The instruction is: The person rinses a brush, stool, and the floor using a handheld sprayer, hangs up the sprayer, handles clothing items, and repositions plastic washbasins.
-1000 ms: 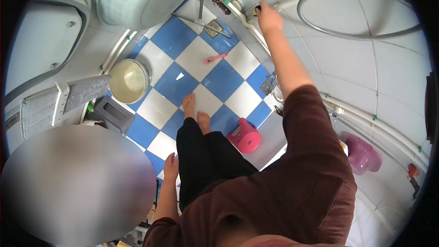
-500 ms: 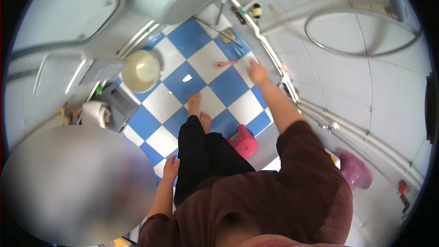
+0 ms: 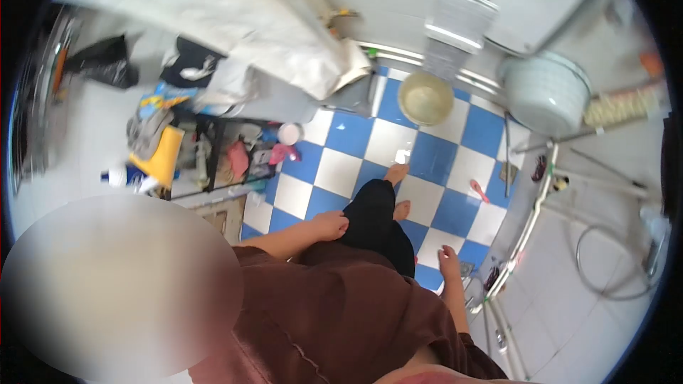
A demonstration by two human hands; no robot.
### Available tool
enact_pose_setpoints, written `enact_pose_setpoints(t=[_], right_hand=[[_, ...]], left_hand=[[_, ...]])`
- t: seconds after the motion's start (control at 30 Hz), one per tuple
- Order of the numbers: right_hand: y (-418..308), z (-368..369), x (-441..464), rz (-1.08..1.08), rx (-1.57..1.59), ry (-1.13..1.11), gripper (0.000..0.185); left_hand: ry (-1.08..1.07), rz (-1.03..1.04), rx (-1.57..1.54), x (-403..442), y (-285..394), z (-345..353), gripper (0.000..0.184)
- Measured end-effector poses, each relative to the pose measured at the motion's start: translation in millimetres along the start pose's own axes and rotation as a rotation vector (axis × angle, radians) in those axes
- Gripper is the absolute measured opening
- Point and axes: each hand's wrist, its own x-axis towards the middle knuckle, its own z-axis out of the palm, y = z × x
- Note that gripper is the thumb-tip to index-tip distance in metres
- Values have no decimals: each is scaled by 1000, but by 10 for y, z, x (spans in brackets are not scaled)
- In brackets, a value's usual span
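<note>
My left hand (image 3: 331, 225) is beside my left thigh, its fingers loosely curled in, with nothing visible in them. On the other side, my right hand (image 3: 449, 262) hangs above the checkered floor, its fingers loosely apart and holding nothing. A slim pink object (image 3: 479, 190), perhaps a brush, lies on the floor beyond my right hand. Ahead of my bare feet stands a cream basin (image 3: 425, 122). Left of my left hand is a black-framed shelf (image 3: 211, 160) filled with small items, including a pink pouch-like thing (image 3: 238, 162).
A pale green bucket (image 3: 546, 92) is at the upper right. White pipes (image 3: 526, 242) run along the right wall, near a looped hose (image 3: 580, 270). A white sheet (image 3: 235, 18) drapes at the upper left. A yellow cloth-like item (image 3: 163, 156) tops the shelf.
My view has swung left, bringing the shelf and white sheet into sight. My right hand has drawn back from its forward reach to my side. My left hand's fingers have curled in.
</note>
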Motion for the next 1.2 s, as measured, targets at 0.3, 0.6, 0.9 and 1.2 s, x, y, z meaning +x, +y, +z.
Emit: enact_pose_setpoints(t=[0.3, 0.6, 0.9, 1.2], right_hand=[[-745, -429, 560, -122, -22, 84, 33], [-3592, 1050, 789, -493, -45, -397, 29], [-7257, 3359, 537, -1139, 74, -457, 34], [-9162, 4133, 1042, -947, 200, -69, 25]], left_hand=[[-342, 94, -10, -484, -540, -256, 15], [-343, -28, -54, -1066, -1439, -232, 19], [434, -149, -617, -1695, -2691, -459, 20], [726, -128, -834, -2360, -3412, -991, 17]])
